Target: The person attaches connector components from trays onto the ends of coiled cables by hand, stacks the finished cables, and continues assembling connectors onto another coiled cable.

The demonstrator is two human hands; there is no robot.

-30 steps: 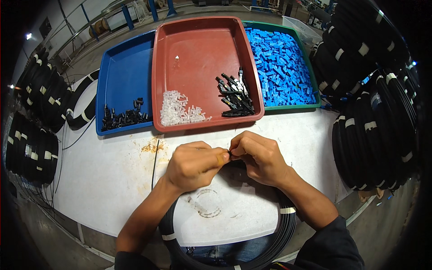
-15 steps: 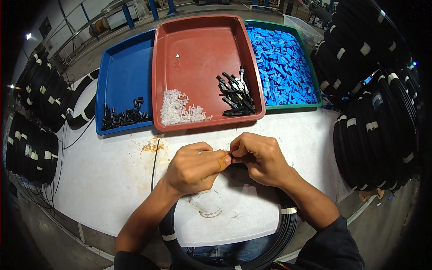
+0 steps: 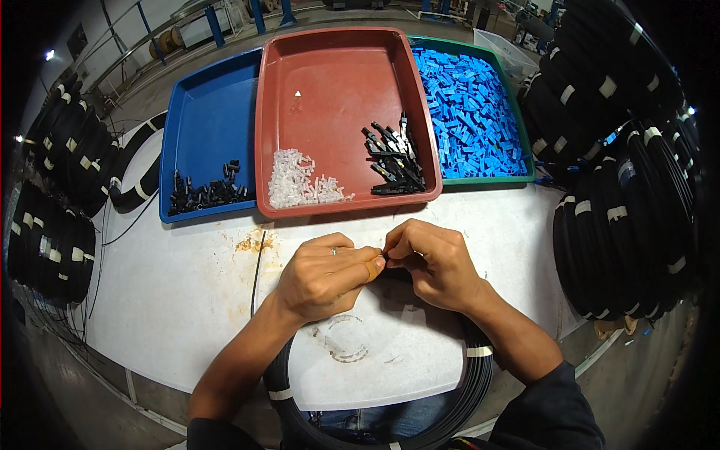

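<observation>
A coil of thin black cable (image 3: 480,379), bound with pale tape, lies at the near edge of the white table, partly under my forearms. Over its far side my two hands meet, fingertips pinched together. My left hand (image 3: 322,279), with a ring on one finger, is closed on a small black piece (image 3: 385,256) that shows only as a dark bit between the fingers. From the other side my right hand (image 3: 433,262) pinches the same spot. The fingers hide most of the piece, so its kind cannot be made out. A loose cable end (image 3: 259,262) sticks up beside my left wrist.
Beyond my hands stand a blue tray (image 3: 214,112) with small black parts, a red tray (image 3: 337,82) with clear plastic pieces and black connectors, and a green tray (image 3: 529,146) full of blue clips. Black cable coils are stacked at left (image 3: 52,247) and right (image 3: 622,232).
Both hands keep nearly the same pinched pose at the same spot. The whole view has shifted very slightly.
</observation>
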